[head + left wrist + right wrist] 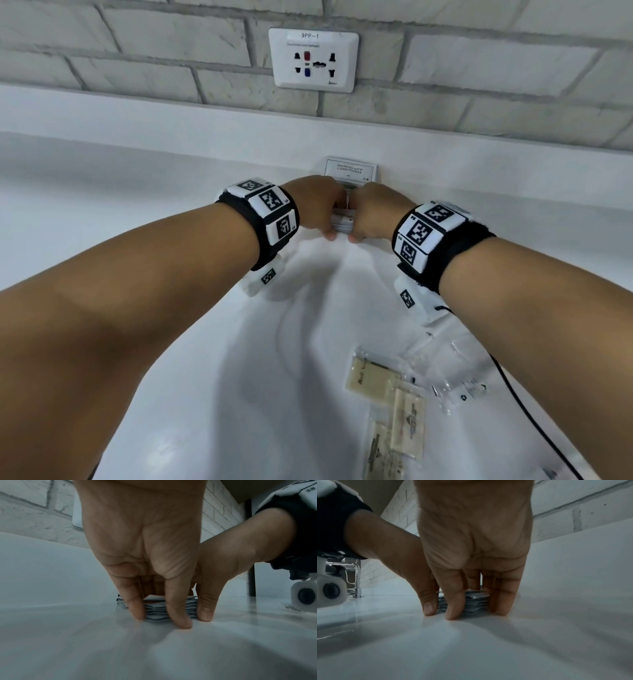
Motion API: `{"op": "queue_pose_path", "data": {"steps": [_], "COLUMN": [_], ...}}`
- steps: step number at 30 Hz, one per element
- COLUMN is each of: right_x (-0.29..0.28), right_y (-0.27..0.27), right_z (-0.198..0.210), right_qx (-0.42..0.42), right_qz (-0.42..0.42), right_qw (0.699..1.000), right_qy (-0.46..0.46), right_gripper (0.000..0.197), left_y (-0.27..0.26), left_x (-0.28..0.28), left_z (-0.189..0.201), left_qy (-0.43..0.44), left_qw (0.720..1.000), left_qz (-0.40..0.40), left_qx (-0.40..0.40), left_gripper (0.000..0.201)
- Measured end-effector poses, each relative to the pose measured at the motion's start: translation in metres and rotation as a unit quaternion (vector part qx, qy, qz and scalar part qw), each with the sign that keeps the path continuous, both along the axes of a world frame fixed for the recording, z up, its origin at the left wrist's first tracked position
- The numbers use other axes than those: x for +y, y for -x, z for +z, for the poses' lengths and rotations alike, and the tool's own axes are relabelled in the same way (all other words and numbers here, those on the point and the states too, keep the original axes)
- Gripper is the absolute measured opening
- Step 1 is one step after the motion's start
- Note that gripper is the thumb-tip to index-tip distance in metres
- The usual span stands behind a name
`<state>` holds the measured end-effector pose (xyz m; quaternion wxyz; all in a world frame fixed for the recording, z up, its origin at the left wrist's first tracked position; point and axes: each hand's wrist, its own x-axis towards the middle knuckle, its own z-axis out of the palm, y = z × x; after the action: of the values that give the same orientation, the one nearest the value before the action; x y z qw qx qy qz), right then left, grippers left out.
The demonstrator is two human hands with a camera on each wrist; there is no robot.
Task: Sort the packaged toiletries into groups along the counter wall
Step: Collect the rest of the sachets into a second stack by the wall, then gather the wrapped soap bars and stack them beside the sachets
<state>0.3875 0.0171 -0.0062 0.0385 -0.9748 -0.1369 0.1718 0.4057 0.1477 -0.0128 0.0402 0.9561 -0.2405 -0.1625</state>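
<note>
Both hands, left (317, 205) and right (375, 214), clasp sachet stack (343, 222) near counter wall (171, 116).

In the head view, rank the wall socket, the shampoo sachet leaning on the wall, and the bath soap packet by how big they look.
1. wall socket
2. and 3. shampoo sachet and bath soap packet: they look alike; the sachet is partly hidden by the hands, and the packet lies nearer the camera, so unranked.
</note>
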Motion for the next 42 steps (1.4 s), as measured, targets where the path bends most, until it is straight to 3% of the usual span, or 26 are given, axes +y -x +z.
{"op": "queue_pose_path", "data": {"steps": [6, 10, 15, 17, 21, 25, 29, 31, 33, 35, 38, 40, 42], "right_x": [-0.004, -0.008, -0.025, -0.037, -0.069, -0.107, -0.116, -0.107, -0.098, -0.09, -0.086, -0.085, -0.086], "right_y": [0.001, 0.002, 0.009, 0.016, 0.04, 0.094, 0.168, 0.205, 0.228, 0.242, 0.247, 0.248, 0.249], "right_z": [-0.002, -0.003, -0.002, 0.001, 0.011, 0.028, 0.039, 0.032, 0.019, 0.008, 0.0, 0.0, 0.001], "right_qx": [-0.005, 0.004, 0.02, 0.025, 0.002, -0.025, 0.04, 0.05, 0.007, -0.036, -0.074, -0.088, -0.089], "right_qz": [0.001, -0.022, -0.054, -0.069, -0.094, -0.035, 0.09, 0.181, 0.279, 0.326, 0.313, 0.273, 0.233], "right_qw": [1.0, 1.0, 0.997, 0.994, 0.99, 0.994, 0.993, 0.981, 0.96, 0.944, 0.945, 0.953, 0.961], "right_qy": [-0.007, -0.019, -0.054, -0.078, -0.105, -0.097, -0.072, -0.041, 0.001, 0.026, 0.058, 0.092, 0.121], "right_gripper": [0.048, 0.069, 0.091, 0.093, 0.074, 0.035, 0.018, 0.025, 0.036, 0.038, 0.039, 0.038, 0.029], "left_y": [0.001, 0.0, 0.007, 0.018, 0.06, 0.134, 0.183, 0.193, 0.197, 0.199, 0.202, 0.207, 0.214], "left_x": [0.001, 0.004, 0.013, 0.019, 0.023, 0.0, -0.029, -0.038, -0.042, -0.042, -0.034, -0.024, -0.015], "left_z": [-0.002, -0.006, -0.001, 0.008, 0.016, 0.015, 0.004, -0.007, -0.013, -0.014, -0.007, -0.002, 0.002], "left_qy": [-0.001, 0.003, 0.016, 0.03, 0.131, 0.126, 0.035, 0.021, 0.031, 0.033, 0.003, -0.014, -0.006], "left_qw": [1.0, 0.999, 0.996, 0.993, 0.973, 0.99, 0.992, 0.993, 0.997, 0.997, 0.995, 0.996, 0.996], "left_qz": [0.015, 0.047, 0.082, 0.097, 0.097, -0.027, -0.115, -0.107, -0.068, -0.012, 0.037, 0.056, 0.077], "left_qx": [-0.003, -0.008, -0.013, -0.053, -0.164, -0.061, 0.048, 0.047, 0.037, 0.062, 0.091, 0.068, 0.038], "left_gripper": [0.046, 0.075, 0.089, 0.084, 0.05, 0.034, 0.051, 0.058, 0.057, 0.056, 0.043, 0.033, 0.038]}}
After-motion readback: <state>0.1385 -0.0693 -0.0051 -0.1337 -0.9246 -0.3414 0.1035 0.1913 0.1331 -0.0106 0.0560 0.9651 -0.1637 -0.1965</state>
